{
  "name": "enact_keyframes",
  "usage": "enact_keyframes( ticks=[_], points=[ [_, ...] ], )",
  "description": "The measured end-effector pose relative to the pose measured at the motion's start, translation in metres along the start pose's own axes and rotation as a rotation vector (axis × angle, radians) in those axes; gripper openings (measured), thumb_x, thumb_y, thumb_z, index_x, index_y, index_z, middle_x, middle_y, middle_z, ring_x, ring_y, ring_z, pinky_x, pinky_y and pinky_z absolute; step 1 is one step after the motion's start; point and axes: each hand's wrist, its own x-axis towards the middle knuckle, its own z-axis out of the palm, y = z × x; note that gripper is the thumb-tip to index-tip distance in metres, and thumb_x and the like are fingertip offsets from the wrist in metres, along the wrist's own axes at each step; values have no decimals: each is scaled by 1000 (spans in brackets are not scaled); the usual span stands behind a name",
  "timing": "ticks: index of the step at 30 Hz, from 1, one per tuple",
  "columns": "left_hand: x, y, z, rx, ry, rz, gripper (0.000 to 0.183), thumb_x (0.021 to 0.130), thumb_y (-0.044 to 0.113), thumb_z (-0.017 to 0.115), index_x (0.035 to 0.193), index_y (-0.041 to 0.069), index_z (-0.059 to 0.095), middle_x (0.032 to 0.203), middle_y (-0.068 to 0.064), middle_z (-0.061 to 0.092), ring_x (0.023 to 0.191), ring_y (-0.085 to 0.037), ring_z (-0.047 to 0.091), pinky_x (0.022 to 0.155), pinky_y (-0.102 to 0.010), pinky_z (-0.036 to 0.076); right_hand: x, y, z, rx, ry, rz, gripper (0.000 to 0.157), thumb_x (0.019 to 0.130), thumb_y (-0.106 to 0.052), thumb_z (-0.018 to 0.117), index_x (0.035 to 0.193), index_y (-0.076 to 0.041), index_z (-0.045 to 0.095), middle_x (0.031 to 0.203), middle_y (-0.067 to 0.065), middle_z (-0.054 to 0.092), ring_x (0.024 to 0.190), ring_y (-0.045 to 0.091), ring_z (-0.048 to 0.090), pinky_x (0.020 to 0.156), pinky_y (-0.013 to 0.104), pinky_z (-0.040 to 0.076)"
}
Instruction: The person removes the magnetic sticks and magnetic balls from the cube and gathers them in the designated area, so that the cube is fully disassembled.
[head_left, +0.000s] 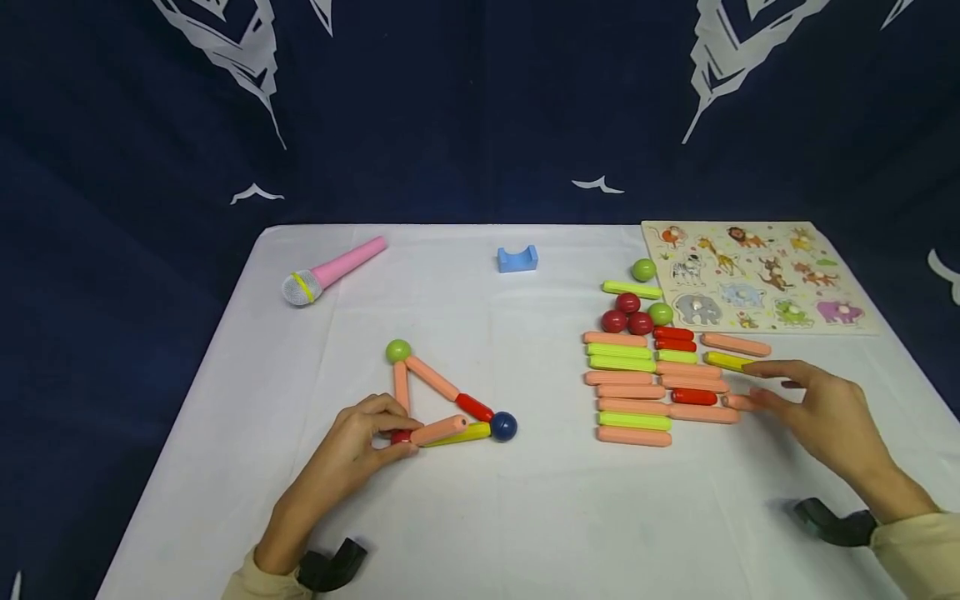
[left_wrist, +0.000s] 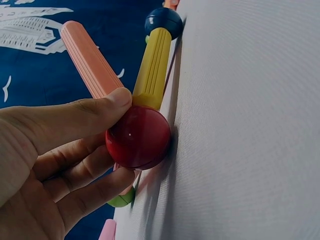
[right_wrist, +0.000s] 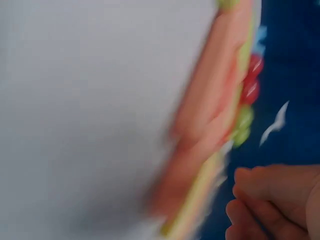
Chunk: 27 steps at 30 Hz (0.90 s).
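My left hand (head_left: 367, 433) pinches a red ball (left_wrist: 139, 137) at one corner of a triangle of sticks and balls. The thumb presses by the base of a salmon stick (left_wrist: 90, 57) that juts up from that ball. A yellow stick (left_wrist: 154, 67) joins the red ball to a dark blue ball (head_left: 503, 426); a green ball (head_left: 398, 351) forms the far corner. Over at the right, my right hand (head_left: 832, 417) has thumb and index finger spread, near a yellow stick (head_left: 726, 361) and a short salmon stick end (head_left: 738, 402). The right wrist view is blurred.
Rows of salmon, green and red sticks (head_left: 633, 436) lie right of centre, with red balls (head_left: 613, 322) and green balls (head_left: 643, 269) behind. An animal puzzle board (head_left: 765, 323) is at the back right. A pink microphone (head_left: 348, 262) and a blue block (head_left: 517, 260) lie farther back.
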Motion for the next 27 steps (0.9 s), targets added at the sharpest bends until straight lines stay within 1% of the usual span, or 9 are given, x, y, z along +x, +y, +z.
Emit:
enact_keyframes(
  ticks=[4, 6, 8, 9, 11, 14, 16, 19, 27],
  points=[
    [-1, -1, -2, 13, 4, -2, 23, 73, 2, 85, 94, 8, 79, 93, 9, 63, 88, -9, 56, 73, -26, 49, 6, -60, 5, 38, 62, -253, 35, 80, -5, 80, 114, -4, 72, 111, 18, 70, 98, 37, 64, 75, 36, 53],
    [-1, -1, -2, 5, 5, 0, 23, 73, 2, 85, 94, 8, 78, 94, 9, 63, 87, -10, 56, 72, -26, 50, 7, -99, 14, 109, 0, -379, 35, 80, -6, 80, 115, -10, 73, 110, 7, 72, 99, 27, 67, 76, 30, 54],
    [-1, -2, -2, -1, 8, 5, 24, 73, 1, 85, 94, 8, 78, 94, 9, 63, 88, -10, 57, 73, -27, 50, 8, -140, 27, 193, -103, -474, 36, 82, -9, 80, 117, -13, 72, 111, -1, 71, 103, 20, 66, 83, 38, 55],
    [-1, -3, -1, -4, 8, 3, 24, 72, 1, 85, 94, 8, 78, 95, 9, 63, 88, -10, 57, 73, -27, 50, 8, -161, 35, 235, -170, -509, 37, 84, -11, 79, 120, -13, 71, 115, -3, 70, 106, 17, 66, 86, 36, 54],
    [-1, -4, 0, -12, 7, 2, 24, 73, 2, 85, 95, 8, 78, 96, 9, 64, 88, -9, 57, 74, -27, 50, 9, -198, 51, 302, -279, -585, 39, 86, -15, 78, 123, -12, 69, 119, -3, 68, 110, 14, 64, 90, 37, 53],
    [-2, -5, 2, -24, 1, 7, 24, 73, 3, 85, 96, 8, 78, 97, 9, 64, 90, -9, 56, 75, -28, 50, 10, -240, 74, 309, -351, -709, 38, 88, -19, 76, 123, -8, 69, 121, 1, 68, 112, 14, 63, 92, 34, 52],
    [-1, -5, 3, -38, -4, 18, 23, 74, 3, 84, 96, 9, 78, 96, 9, 64, 90, -10, 57, 75, -28, 50, 10, -256, 83, 298, -362, -752, 33, 88, -18, 75, 119, -7, 70, 117, 2, 69, 107, 13, 64, 89, 31, 53],
    [0, -5, 3, -46, -9, 38, 22, 75, 4, 84, 96, 10, 78, 95, 10, 64, 90, -10, 57, 74, -29, 50, 10, -268, 89, 264, -346, -760, 26, 88, -16, 75, 113, -8, 73, 110, 0, 71, 100, 12, 66, 86, 30, 53],
    [-2, -3, -4, -34, -12, 39, 22, 76, 4, 83, 97, 7, 78, 96, 8, 65, 90, -10, 57, 75, -28, 50, 9, -267, 92, 267, -316, -728, 18, 87, -11, 76, 105, -10, 76, 102, 0, 72, 96, 13, 65, 86, 31, 53]
  ],
)
